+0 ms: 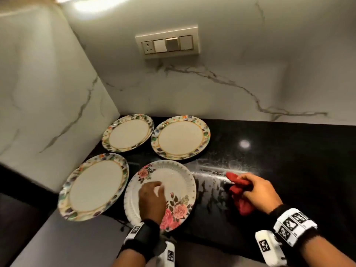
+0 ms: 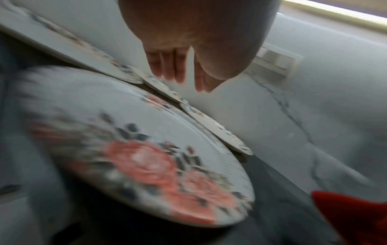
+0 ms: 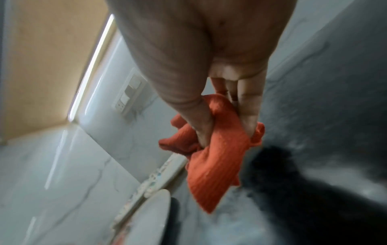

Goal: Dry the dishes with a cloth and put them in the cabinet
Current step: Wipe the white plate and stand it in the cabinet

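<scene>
A white plate with pink roses (image 1: 177,178) (image 2: 125,116) lies at the front of the black countertop (image 1: 289,160). My left hand (image 1: 154,186) (image 2: 178,73) hovers over its middle, fingers straight and pointing down; whether they touch it I cannot tell. My right hand (image 1: 250,187) (image 3: 226,129) is just right of the plate, above the counter, gripping a bunched red cloth (image 1: 240,201) (image 3: 213,165). A corner of the cloth (image 2: 353,218) shows in the left wrist view. The plate's edge (image 3: 150,215) appears blurred in the right wrist view.
Three plates with coloured fruit borders lie nearby: one to the left (image 1: 94,187) and two behind (image 1: 128,135) (image 1: 180,137). Wet streaks (image 1: 221,168) mark the counter. Marble walls close the left (image 1: 48,103) and back; a switch panel (image 1: 167,44) is on the back wall.
</scene>
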